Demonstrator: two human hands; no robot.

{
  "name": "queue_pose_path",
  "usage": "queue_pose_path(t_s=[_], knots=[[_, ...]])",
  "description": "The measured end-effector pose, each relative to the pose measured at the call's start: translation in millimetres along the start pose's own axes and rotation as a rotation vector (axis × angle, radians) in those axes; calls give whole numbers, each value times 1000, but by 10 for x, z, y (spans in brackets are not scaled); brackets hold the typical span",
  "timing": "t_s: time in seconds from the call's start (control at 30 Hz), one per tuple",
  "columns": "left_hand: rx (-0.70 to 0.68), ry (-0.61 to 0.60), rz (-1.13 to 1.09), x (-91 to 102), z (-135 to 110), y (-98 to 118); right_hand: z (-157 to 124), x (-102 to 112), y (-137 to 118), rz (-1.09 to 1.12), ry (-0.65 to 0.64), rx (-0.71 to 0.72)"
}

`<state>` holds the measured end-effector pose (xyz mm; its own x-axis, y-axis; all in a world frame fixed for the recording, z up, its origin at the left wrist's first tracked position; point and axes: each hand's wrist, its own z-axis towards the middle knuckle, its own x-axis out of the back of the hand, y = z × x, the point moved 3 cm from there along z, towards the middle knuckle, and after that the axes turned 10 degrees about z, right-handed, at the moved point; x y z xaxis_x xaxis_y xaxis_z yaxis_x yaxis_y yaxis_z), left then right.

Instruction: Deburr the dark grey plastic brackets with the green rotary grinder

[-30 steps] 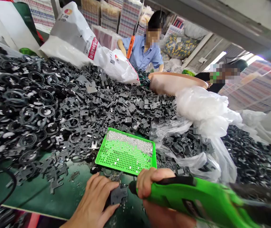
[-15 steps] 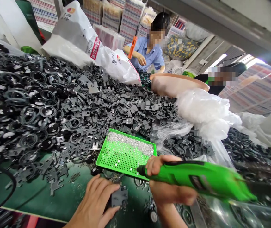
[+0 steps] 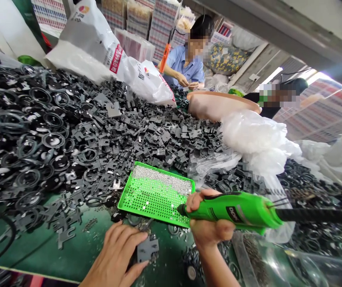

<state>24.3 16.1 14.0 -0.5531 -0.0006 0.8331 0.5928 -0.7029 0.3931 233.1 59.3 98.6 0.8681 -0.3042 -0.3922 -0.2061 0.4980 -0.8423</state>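
Note:
My left hand (image 3: 117,255) lies near the table's front edge with its fingers pressed on a small dark grey plastic bracket (image 3: 147,249), holding it flat on the green surface. My right hand (image 3: 208,223) is wrapped round a bright green electric screwdriver (image 3: 236,211), held almost level, its black tip over the right edge of the green perforated tray (image 3: 147,197). A band of small silver screws (image 3: 163,178) fills the tray's far side. A black cable runs right from the screwdriver's rear.
A big heap of dark grey brackets (image 3: 147,131) and black rings (image 3: 24,131) covers the table behind the tray. Clear plastic bags (image 3: 257,139) of parts lie right. A white sack (image 3: 105,56) and a tan basin (image 3: 218,105) stand behind. Two other people work across the table.
My right hand has lifted the green screwdriver from the bracket and swung it up and right, its tip now by the tray. My left hand stays on the bracket.

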Motion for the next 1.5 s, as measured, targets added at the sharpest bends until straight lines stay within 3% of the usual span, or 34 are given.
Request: queue_pose_path(t_s=[0.23, 0.37, 0.53, 0.9, 1.2, 1.37, 1.5], knots=[[6, -6, 23, 17, -7, 4, -189, 36, -85, 33, -17, 1], [-1, -23, 2, -4, -21, -7, -99, 61, -15, 67, 32, 84], [-11, -12, -3, -49, -63, -29, 41, 42, 82, 77, 30, 81], [-8, -4, -8, -31, -35, -18, -120, 79, -54, 38, -1, 79], [-2, 32, 14, 35, 14, 12, -47, 29, -44, 46, -26, 61], [12, 64, 33, 36, 12, 19, -34, -170, -62, 106, -31, 86], [15, 98, 30, 28, 2, 10, -77, -451, 100, 203, -47, 46]])
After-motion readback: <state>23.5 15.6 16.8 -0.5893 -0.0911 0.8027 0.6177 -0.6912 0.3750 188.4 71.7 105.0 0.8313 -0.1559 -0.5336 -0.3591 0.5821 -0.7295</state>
